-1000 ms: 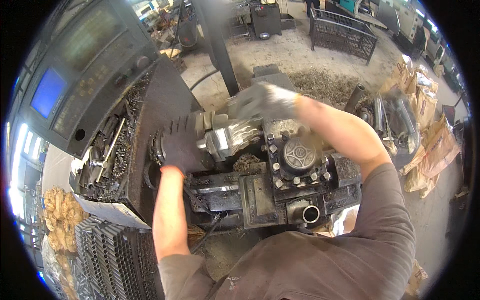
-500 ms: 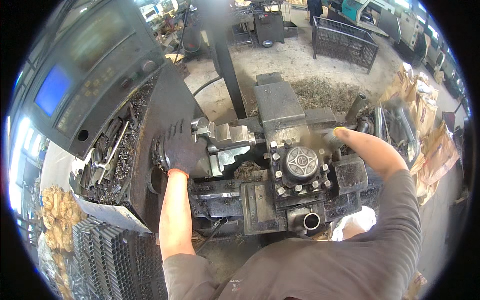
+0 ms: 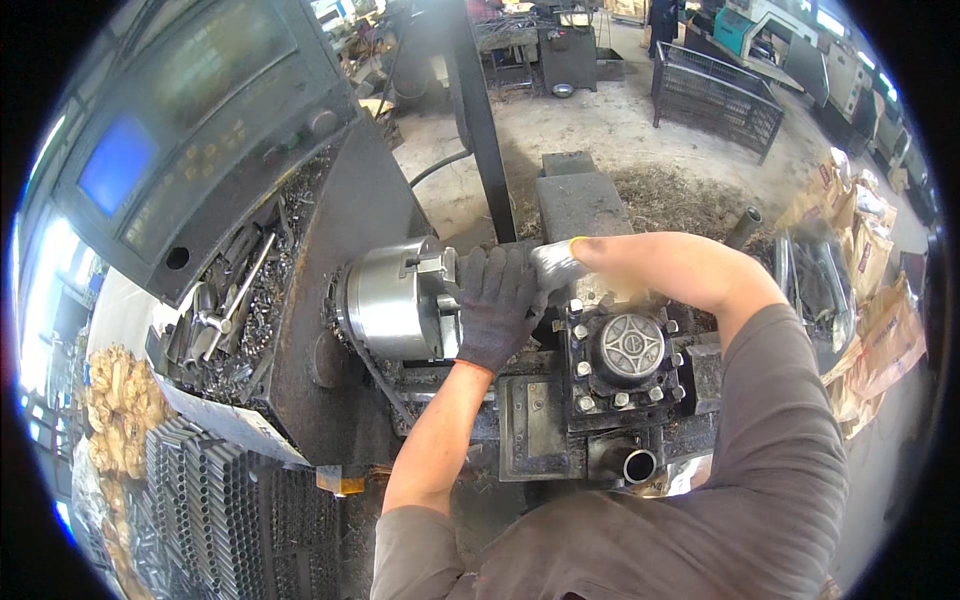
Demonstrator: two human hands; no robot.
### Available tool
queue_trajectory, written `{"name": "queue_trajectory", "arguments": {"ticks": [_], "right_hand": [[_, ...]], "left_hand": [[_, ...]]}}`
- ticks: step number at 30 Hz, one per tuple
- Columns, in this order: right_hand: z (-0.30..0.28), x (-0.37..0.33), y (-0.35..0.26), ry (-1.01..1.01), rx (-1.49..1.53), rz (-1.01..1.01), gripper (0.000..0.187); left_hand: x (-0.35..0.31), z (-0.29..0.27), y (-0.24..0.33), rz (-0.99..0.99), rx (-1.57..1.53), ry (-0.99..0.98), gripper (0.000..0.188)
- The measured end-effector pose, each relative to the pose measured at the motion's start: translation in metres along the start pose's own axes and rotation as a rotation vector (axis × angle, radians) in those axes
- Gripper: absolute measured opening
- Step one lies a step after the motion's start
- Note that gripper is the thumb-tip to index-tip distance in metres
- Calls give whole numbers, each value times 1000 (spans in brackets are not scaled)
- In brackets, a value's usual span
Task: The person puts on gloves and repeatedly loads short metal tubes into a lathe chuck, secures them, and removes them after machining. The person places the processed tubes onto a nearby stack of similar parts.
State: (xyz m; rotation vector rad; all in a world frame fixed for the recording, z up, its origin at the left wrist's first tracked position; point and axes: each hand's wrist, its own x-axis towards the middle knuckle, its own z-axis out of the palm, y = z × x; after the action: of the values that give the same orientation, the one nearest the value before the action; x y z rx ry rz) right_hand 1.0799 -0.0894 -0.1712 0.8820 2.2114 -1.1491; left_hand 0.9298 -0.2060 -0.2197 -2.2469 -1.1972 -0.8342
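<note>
My left hand (image 3: 496, 312), in a dark knitted glove with an orange cuff, is at the jaw side of the round steel lathe chuck (image 3: 388, 305). Its fingers point away from me and curl over something hidden beneath them. Against its right side is my right hand (image 3: 558, 266), in a pale grey glove with a yellow cuff; its fingers are mostly hidden and partly blurred. Whatever lies between the two hands does not show. Just right of them stands the tool post (image 3: 628, 350), with a round embossed cap and several square-headed bolts around it.
A control panel (image 3: 185, 130) with a blue screen rises at the left. Below it, a chip-filled tray holds a T-handled wrench (image 3: 215, 320). Stacked metal tubes (image 3: 200, 490) stand lower left. Paper sacks (image 3: 880, 330) are at the right, with a mesh cage (image 3: 715, 95) behind.
My left hand has moved right, from over the chuck to its jaw side, uncovering the chuck body. My right hand has come left across the tool post to meet it. The view has shifted slightly.
</note>
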Motion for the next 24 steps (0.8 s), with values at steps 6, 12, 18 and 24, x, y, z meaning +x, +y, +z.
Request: {"name": "queue_trajectory", "arguments": {"ticks": [6, 12, 18, 24], "right_hand": [[-1, 17, 39, -92, 76, -57, 47], [5, 33, 63, -83, 22, -15, 45], [19, -67, 108, 227, -230, 282, 44], [149, -273, 184, 913, 177, 542, 39]], "left_hand": [[1, -1, 1, -60, 107, -31, 71], [0, 4, -2, -52, 120, -79, 70], [-12, 20, -5, -47, 187, -116, 67], [-17, 21, -6, -44, 166, -177, 76]]}}
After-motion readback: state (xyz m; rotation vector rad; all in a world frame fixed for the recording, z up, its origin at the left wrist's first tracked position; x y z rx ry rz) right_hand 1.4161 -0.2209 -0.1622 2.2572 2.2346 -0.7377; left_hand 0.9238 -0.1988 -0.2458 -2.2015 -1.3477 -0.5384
